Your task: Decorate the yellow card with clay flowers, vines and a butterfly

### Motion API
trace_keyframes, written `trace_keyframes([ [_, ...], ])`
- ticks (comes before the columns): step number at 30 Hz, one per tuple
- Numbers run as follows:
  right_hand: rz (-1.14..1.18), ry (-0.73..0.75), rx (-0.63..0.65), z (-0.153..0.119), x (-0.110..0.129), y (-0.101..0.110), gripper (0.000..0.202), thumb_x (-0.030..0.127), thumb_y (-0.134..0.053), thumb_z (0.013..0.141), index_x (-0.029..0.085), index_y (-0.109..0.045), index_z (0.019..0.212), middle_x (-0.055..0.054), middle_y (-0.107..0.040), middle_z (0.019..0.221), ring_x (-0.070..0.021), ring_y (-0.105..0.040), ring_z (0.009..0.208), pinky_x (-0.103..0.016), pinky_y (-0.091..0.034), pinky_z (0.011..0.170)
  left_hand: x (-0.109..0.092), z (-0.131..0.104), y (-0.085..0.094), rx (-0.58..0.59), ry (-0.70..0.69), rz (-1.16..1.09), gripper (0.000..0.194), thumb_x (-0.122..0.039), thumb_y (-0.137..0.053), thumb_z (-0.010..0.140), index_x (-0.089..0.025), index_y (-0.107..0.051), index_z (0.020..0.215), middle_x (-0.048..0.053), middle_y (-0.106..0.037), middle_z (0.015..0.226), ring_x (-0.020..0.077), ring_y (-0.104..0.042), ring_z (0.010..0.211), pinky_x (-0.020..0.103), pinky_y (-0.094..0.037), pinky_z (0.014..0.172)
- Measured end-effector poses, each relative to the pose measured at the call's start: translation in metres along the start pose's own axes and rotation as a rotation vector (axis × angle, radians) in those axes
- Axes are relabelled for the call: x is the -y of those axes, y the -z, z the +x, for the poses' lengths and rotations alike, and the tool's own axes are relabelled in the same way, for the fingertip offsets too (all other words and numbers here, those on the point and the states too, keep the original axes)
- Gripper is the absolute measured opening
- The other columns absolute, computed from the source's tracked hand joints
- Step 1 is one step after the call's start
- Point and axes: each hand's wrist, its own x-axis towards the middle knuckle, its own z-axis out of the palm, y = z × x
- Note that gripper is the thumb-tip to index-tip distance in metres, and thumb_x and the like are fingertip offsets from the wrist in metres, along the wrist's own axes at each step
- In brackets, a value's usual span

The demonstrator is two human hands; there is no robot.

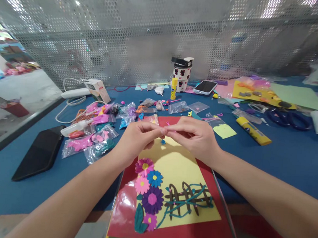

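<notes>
My left hand (139, 137) and my right hand (194, 136) meet fingertip to fingertip above the top of a yellow sheet (184, 161). Both are closed in a pinch, with a tiny bit of pink clay (171, 131) showing between the fingers; most of it is hidden. On the sheet's left side are clay flowers (152, 199) in pink, blue and purple with teal leaves (139, 218). A brown clay fence (188, 198) wound with teal vines lies at the lower right. Under the sheet is a shiny red board (126, 208). A small blue piece (163, 142) sits below my fingertips.
Bags of coloured clay (99, 136) crowd the left, near a black tablet-like slab (39, 153). Behind stand a glue stick (174, 89), a patterned cup (182, 75) and a phone (205, 87). To the right lie a yellow tube (253, 130) and blue-handled scissors (288, 119).
</notes>
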Motion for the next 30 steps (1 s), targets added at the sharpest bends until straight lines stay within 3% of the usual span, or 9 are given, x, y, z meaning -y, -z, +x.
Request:
trace_keyframes([
  [6,-0.025,0.040,-0.029,0.0004,-0.0001,0.0005,0.012,0.019,-0.067,0.084,0.021,-0.076,0.091,0.000,-0.065,0.065,-0.0087,-0.053,0.055,-0.023,-0.041,0.051,0.0022,-0.0001,-0.0001,0.029,0.008,-0.031,0.019,-0.038,-0.077,0.071,-0.020,-0.073,0.070,-0.005,-0.048,0.048,0.0041,-0.037,0.042,0.019,-0.023,0.040],
  [11,0.021,0.084,-0.017,0.0003,-0.0009,0.0010,0.013,0.018,-0.069,0.082,0.023,-0.077,0.090,0.000,-0.068,0.066,-0.0096,-0.058,0.058,-0.023,-0.044,0.052,-0.0015,-0.0008,0.0015,0.050,0.078,-0.076,0.024,-0.039,-0.079,0.067,-0.018,-0.070,0.060,-0.005,-0.046,0.047,0.0031,-0.033,0.040,0.020,-0.019,0.039],
  [15,-0.010,0.079,-0.033,0.0018,0.0010,0.0027,0.012,0.015,-0.069,0.081,0.021,-0.077,0.088,0.000,-0.066,0.063,-0.0088,-0.055,0.055,-0.022,-0.042,0.051,0.0008,0.0012,0.0048,0.097,0.086,-0.078,0.028,-0.044,-0.076,0.071,-0.017,-0.072,0.064,-0.003,-0.049,0.047,0.0037,-0.037,0.040,0.019,-0.020,0.040],
  [21,-0.006,0.063,-0.079,0.0046,0.0019,0.0050,0.010,0.014,-0.069,0.081,0.020,-0.077,0.083,0.002,-0.062,0.060,-0.0072,-0.051,0.052,-0.021,-0.040,0.049,0.0074,0.0060,0.0078,0.119,0.110,-0.134,0.029,-0.048,-0.072,0.077,-0.020,-0.075,0.081,0.005,-0.071,0.081,0.0023,-0.047,0.043,0.016,-0.022,0.039],
  [30,-0.037,0.144,-0.046,0.0030,-0.0016,0.0035,0.013,0.015,-0.071,0.079,0.017,-0.075,0.091,0.002,-0.060,0.061,-0.0065,-0.047,0.051,-0.021,-0.040,0.048,0.0061,0.0035,0.0056,0.091,0.105,-0.118,0.021,-0.041,-0.076,0.075,-0.020,-0.075,0.071,-0.004,-0.050,0.043,0.0015,-0.039,0.039,0.014,-0.018,0.038],
])
